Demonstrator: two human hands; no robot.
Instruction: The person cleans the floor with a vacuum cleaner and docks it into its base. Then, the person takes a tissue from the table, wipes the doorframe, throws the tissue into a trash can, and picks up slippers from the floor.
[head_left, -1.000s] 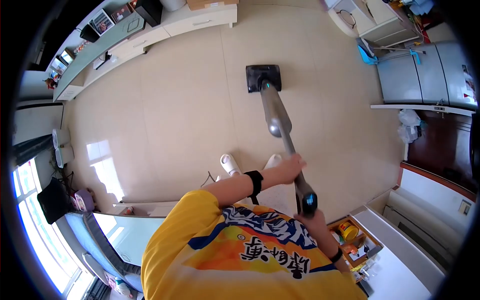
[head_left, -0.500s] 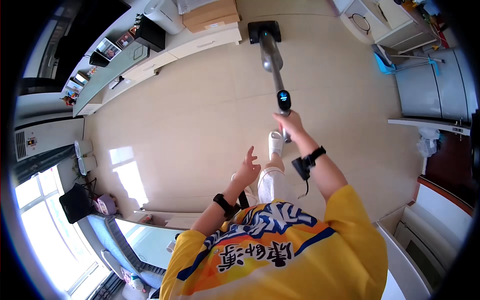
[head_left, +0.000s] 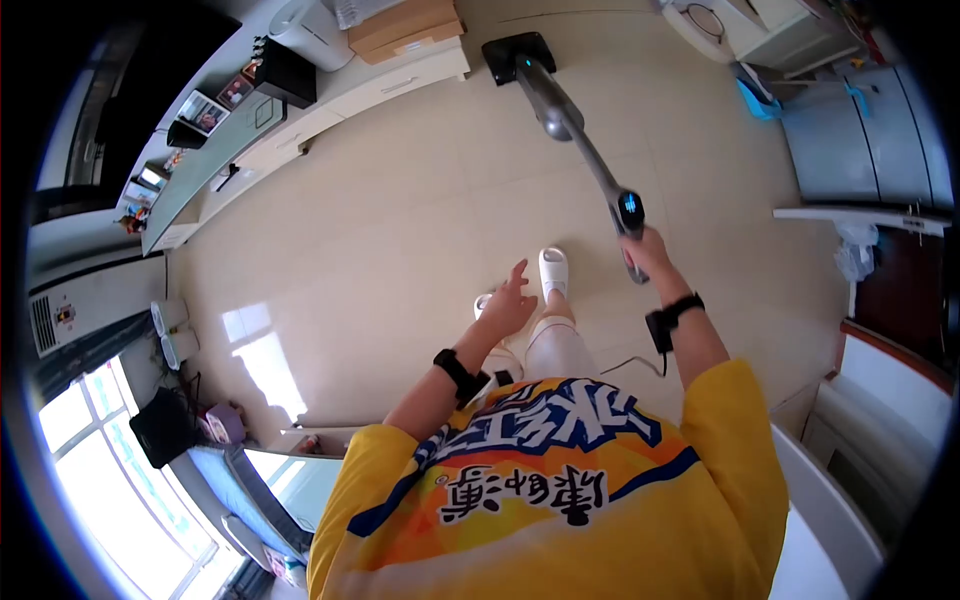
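My right hand (head_left: 648, 252) is wrapped round the handle of a grey cordless floor cleaner (head_left: 590, 155). Its small round display glows blue just above my fingers. The shaft slants up and to the left, ending in a black floor head (head_left: 518, 57) that lies on the tiles by the end of a white low cabinet. My left hand (head_left: 510, 305) hangs free over my feet, fingers apart, with nothing in it. Both wrists carry black straps, and a cable runs from the right one.
Along the left stands a long white cabinet (head_left: 400, 84) topped with picture frames, a black box and a cardboard box (head_left: 405, 28). A blue dustpan (head_left: 760, 100) leans near grey doors at right. Beige tiles (head_left: 400, 230) spread between. Sofa and bright window are lower left.
My right hand and the cleaner's handle have swung to the right, so the shaft slants more. The floor head has shifted slightly left and turned. My left hand has moved a little up and right.
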